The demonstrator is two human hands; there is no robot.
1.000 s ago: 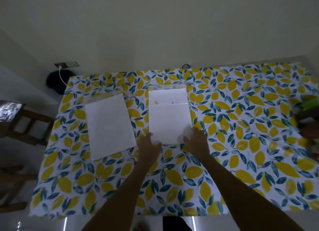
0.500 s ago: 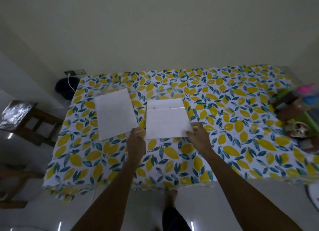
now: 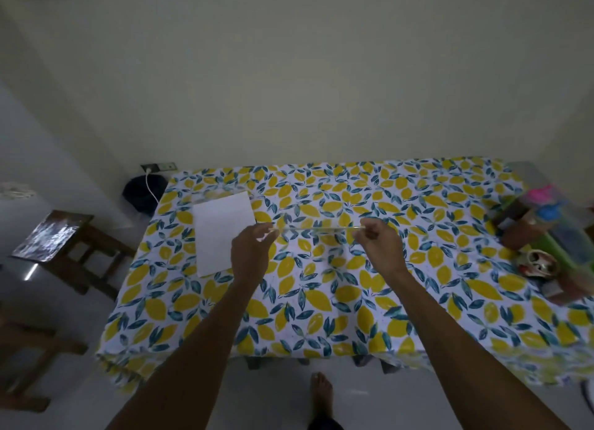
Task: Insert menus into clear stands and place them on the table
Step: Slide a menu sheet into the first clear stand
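I hold a clear stand with a menu (image 3: 316, 228) in the air over the lemon-print tablecloth (image 3: 321, 301). It is level with my view, so only a thin edge shows. My left hand (image 3: 250, 253) pinches its left end and my right hand (image 3: 379, 246) pinches its right end. A second white menu sheet (image 3: 223, 233) lies flat on the cloth to the left, just beyond my left hand. A faint clear stand edge (image 3: 212, 195) shows at the far end of that sheet.
Clutter fills the table's right edge: pink and blue items (image 3: 543, 201), a brown box (image 3: 520, 233), a tape roll (image 3: 541, 262). A wooden stool (image 3: 54, 237) stands to the left. A dark round object with a white cable (image 3: 144, 192) sits by the wall. My foot (image 3: 321, 394) is below the near edge.
Both hands lifted the middle stand with its menu off the table and turned it edge-on. The view pulled back from the table. The left sheet stayed put.
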